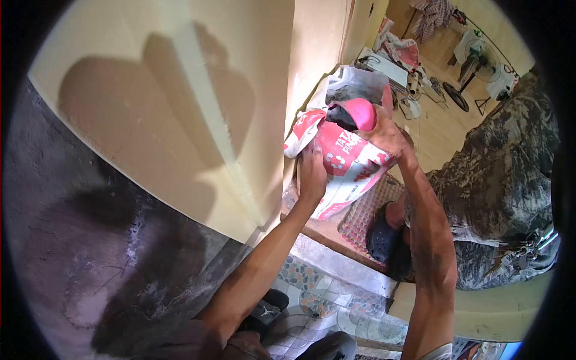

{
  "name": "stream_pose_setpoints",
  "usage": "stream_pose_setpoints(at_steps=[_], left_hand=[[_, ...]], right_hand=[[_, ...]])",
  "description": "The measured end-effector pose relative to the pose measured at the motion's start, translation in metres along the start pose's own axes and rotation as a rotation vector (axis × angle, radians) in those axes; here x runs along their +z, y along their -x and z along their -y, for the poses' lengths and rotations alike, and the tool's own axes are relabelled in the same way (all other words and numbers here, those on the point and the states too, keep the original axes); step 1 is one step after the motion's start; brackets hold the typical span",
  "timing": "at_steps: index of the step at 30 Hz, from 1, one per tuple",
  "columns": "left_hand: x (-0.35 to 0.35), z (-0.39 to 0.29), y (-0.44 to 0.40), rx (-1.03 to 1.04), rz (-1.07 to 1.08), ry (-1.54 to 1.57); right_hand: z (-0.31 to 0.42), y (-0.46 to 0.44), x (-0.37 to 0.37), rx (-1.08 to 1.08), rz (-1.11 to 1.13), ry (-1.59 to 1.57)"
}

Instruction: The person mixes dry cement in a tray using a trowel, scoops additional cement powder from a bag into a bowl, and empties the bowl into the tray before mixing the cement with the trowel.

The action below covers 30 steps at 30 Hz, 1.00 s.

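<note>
A red and white printed sack (351, 162) stands upright with its mouth open, and something grey shows inside. My left hand (312, 174) has its fingers closed on the near left side of the sack, below a folded-over flap. At the top of the sack, my right hand (387, 137) grips a bright pink, rounded, bowl-like thing (360, 113) with a dark hollow side. This pink thing sits tilted at the sack's mouth. Some fingers of my right hand are hidden behind it.
A person in camouflage-patterned clothes (492, 174) and a dark clog (384, 234) is close on the right. A wall (240, 90) borders the left. A patterned mat (360, 222) lies by a raised step (336, 255). Farther back are a fan (480, 60) and scattered items.
</note>
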<state>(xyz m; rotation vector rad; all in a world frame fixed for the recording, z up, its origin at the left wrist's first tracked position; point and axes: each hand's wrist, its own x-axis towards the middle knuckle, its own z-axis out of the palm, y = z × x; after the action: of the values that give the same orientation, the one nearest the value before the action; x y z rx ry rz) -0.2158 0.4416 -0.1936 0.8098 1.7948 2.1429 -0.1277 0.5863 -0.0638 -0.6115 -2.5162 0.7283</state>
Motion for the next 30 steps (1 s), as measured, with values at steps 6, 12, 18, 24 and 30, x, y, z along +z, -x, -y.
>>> stream_pose_setpoints(at_steps=[6,12,18,24,30], left_hand=[[0.013,0.022,-0.011,-0.016,-0.049,0.109],[-0.001,0.012,-0.007,-0.078,0.052,0.014],[-0.008,0.012,-0.017,-0.099,0.075,-0.002],[0.013,0.032,-0.047,0.117,-0.043,-0.103],[0.013,0.024,-0.047,0.079,-0.038,0.053]], right_hand=[[-0.013,-0.049,0.019,0.249,0.093,0.436],[-0.014,-0.081,0.017,0.612,-0.152,0.388],[-0.022,-0.092,0.017,0.447,-0.076,0.366],[-0.009,-0.072,0.012,-0.013,-0.086,0.219],[0.007,-0.056,0.004,-0.104,-0.008,0.172]])
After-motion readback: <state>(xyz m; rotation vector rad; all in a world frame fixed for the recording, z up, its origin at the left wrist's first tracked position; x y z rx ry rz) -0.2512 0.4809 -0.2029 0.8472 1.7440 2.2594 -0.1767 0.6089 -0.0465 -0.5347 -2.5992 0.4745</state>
